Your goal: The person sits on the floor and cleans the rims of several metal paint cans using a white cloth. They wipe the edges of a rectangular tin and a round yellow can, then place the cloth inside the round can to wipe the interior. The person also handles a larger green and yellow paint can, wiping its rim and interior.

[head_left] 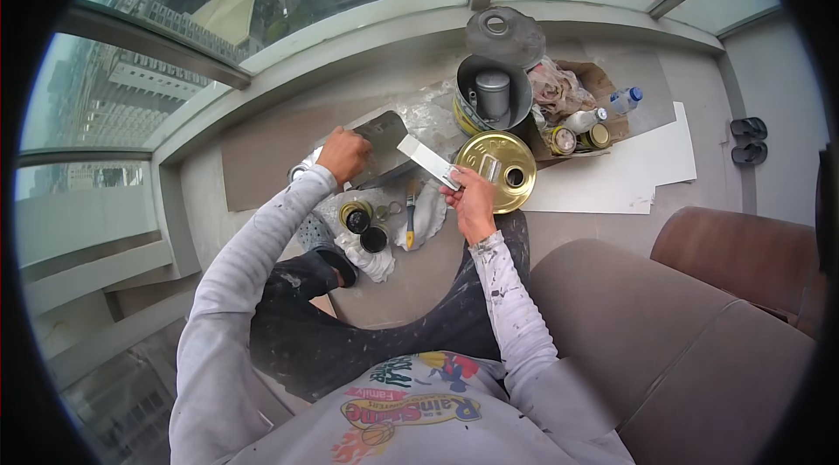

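My left hand (343,156) is closed on the near-left edge of a grey, curved container (384,143) that looks like a cut-open can. To its right, my right hand (474,204) grips a pale flat strip (426,159) by its lower end. The strip's far end points up-left, beside the container's rim. Below the hands, a paintbrush (410,213) with a yellow-tipped handle lies on a white cloth (428,218). Small open tins with dark contents (357,218) stand left of it. Just behind my right hand is a large round gold lid (522,155) with a hole.
Behind the gold lid stands an open metal bucket (461,98) holding a grey can. A cardboard box (590,80) with bottles, tins and plastic sits to its right. White board (673,150) covers floor there. Windows curve around the far side; a brown sofa (647,325) is close on my right.
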`<state>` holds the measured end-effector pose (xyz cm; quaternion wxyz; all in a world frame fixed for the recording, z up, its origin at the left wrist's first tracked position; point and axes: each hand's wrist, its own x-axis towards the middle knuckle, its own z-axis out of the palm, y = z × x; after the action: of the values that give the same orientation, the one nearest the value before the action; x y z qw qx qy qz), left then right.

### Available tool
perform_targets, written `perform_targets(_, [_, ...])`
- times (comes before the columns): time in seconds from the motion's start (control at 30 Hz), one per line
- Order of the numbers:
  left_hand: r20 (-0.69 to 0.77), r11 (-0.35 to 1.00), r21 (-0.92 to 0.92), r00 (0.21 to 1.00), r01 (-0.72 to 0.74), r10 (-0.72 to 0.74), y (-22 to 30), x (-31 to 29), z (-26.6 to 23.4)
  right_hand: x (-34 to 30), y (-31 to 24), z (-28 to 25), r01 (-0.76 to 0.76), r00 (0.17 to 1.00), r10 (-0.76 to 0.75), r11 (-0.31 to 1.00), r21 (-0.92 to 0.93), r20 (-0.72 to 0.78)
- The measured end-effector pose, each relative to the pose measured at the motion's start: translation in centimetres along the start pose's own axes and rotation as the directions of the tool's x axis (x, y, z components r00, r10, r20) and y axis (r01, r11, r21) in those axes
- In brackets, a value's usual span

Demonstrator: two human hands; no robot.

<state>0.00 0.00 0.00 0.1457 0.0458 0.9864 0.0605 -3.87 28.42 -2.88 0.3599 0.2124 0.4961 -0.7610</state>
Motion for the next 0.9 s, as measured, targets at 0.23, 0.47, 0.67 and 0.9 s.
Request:
perform_targets(0.23, [-0.028,0.993,0.06,0.995,-0.097,0.099,0.6,-0.3,0.7,-0.7,-0.6,-0.5,-0.062,0.998,0.055,0.976,0.21,0.04])
perform_targets(0.47, [0.0,0.978,0.198,0.998,-0.059,0.06,0.6,0.0,-0.5,-1.2,-1.5,0.0,-0.094,0.982,0.031,0.937,0.337,0.185])
perform_targets(0.67, [-0.316,0.99,-0.135,0.949,-0.04,-0.005,1.0,0.4,1.4,-1.5,-3.3,-1.3,-0.164,0.948,-0.04,0.788,0.594,0.315])
perform_targets(0.9, [0.048,0.995,0.052,0.995,-0.087,0.084,0.7,0.7,0.1,-1.4,-10.4,-10.3,0.297,0.941,-0.336,0.764,0.573,-0.041])
